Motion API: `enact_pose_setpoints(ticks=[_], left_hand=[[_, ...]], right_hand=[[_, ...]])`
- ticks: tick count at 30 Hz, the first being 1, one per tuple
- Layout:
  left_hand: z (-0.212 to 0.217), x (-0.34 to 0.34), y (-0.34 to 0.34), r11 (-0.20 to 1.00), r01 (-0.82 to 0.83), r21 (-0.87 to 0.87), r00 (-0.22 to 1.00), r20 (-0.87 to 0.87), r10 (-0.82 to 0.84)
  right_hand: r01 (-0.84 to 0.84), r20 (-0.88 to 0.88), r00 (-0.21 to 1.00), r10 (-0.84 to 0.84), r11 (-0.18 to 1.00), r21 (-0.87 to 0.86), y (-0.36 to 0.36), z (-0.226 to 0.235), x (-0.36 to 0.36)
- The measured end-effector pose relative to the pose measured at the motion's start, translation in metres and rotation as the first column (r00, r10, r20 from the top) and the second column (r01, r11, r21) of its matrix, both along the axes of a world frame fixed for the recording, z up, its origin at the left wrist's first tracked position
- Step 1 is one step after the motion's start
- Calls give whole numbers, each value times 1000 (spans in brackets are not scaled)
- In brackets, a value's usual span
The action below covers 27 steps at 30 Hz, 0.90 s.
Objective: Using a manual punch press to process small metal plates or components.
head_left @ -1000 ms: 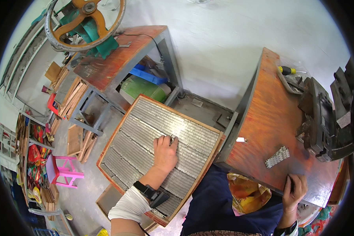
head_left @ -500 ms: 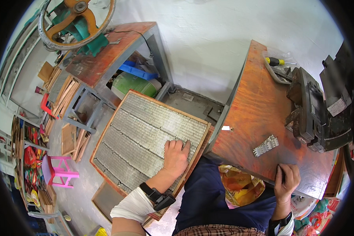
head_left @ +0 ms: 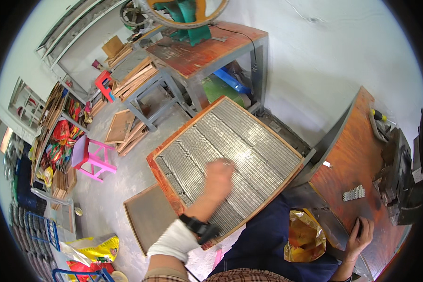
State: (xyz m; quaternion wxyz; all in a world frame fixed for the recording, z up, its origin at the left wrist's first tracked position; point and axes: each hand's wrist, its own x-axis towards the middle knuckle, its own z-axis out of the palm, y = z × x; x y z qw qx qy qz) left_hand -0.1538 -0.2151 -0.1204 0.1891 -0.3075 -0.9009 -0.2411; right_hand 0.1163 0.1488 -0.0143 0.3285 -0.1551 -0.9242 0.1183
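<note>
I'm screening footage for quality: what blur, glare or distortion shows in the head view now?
Head view: the left hand is blurred, the right hand clearer; bright glare whitens some metal pieces; fisheye distortion bends the reddish workbench toward the right rim.

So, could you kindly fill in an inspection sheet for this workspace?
Surface: orange-brown workbench, with dark patches.
Job's things: wood-framed tray bearing small silver pieces in rows; small silver cluster on the workbench.
Clutter: pink stool and wooden frames on the floor.
Left grip: over the tray, blurred; contact unclear.
Right grip: at the workbench's edge; whether it holds anything is unclear.
Cables: dark cable at the rear table.
Surroundings: white wall; orange handwheel, partly in view.
</note>
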Motion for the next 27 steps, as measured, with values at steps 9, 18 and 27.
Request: enact_pose_setpoints(ticks=[9,18,27], left_hand=[[-19,-31,-217,654,-640,-403,512,411,754],[5,-38,-198,639,-638,-430,485,420,767],[-33,93,-141,872,-465,-151,875,75,479]], right_hand=[[-13,-7,1000,14,998,65,4,-6,1],[-12,-15,1000,14,993,114,8,-4,-1],[-95,-35,995,98,993,68,2,2,-4]])
